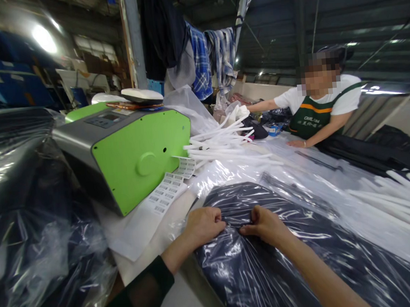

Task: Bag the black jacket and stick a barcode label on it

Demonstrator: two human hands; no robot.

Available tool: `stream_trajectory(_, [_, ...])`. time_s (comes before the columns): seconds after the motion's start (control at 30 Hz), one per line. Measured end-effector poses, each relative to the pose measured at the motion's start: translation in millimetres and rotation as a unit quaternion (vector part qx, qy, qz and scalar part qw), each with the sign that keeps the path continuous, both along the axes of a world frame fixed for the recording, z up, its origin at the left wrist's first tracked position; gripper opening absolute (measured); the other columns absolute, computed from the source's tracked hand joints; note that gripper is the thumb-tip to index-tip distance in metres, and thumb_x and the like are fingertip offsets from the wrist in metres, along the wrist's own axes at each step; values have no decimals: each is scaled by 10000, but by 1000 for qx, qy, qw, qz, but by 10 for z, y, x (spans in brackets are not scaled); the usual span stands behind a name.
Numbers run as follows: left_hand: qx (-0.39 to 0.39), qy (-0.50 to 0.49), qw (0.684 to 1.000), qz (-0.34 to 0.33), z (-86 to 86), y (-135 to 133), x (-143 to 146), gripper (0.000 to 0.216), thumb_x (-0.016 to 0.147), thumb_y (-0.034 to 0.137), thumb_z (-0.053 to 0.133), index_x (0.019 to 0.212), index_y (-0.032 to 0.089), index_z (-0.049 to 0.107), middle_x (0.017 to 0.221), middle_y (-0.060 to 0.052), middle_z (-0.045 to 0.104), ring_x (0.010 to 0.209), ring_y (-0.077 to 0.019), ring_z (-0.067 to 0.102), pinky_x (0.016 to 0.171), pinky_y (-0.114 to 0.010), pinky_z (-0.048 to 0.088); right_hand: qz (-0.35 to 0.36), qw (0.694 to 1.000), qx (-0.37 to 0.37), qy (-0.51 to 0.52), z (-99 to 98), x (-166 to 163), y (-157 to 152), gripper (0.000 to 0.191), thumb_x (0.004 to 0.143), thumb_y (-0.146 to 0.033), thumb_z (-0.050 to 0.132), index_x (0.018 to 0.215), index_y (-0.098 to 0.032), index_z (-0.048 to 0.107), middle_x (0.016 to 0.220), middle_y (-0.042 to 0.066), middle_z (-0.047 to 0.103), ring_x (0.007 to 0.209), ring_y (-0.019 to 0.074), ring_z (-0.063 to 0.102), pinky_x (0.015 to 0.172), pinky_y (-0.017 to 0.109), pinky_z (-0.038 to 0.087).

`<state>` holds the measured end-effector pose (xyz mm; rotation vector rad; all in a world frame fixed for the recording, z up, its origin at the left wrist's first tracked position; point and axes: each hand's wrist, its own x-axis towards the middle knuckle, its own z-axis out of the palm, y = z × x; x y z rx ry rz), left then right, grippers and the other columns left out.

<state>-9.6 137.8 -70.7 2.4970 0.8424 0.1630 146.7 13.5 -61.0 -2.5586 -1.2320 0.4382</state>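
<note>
Left hand (204,225) and right hand (263,224) both pinch the clear plastic bag (270,262) over a dark garment, lying at six o'clock, with a green machine (137,154) at ten and a co-worker (324,106) at two.

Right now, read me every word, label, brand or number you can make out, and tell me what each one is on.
Nothing reads clearly.
Barcode label strip hanging from the green machine: print too small.
Machine's control panel: blurred.
Co-worker's green apron: pale lettering on the chest, too blurred.
Bagged dark garment under both hands: no text visible.
</note>
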Motion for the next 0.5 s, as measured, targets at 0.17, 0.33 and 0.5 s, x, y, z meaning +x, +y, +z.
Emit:
stream_trajectory(0.17, [-8, -6, 1000, -1, 8, 1, -4, 161, 716, 361, 537, 662, 228, 611, 698, 19, 642, 697, -176, 583, 592, -269, 352, -46, 996, 46, -64, 73, -59, -205, 107, 755, -243, 613, 764, -176, 530, 733, 30, 613, 691, 184, 573, 600, 276, 376])
stream_trajectory(0.33, [-11, -6, 1000, 3, 28, -14, -10, 156, 720, 344, 531, 649, 220, 593, 701, 19, 640, 715, -175, 584, 582, -268, 336, 67, 967, 190, -160, -72, -616, -367, 277, 921, -295, 395, 1083, -171, 583, 1108, 95, 611, 1038, 218, 546, 922, 376, 392])
stream_trajectory(0.5, [-21, -2, 1000, 1, 47, -5, -21, 164, 730, 350, 533, 648, 217, 585, 673, 27, 637, 698, -161, 585, 575, -255, 332, 161, 909, 275, -267, -493, -1169, -299, 456, 925, -388, 398, 1183, -48, 556, 1248, 180, 539, 1206, 316, 452, 1006, 526, 350])
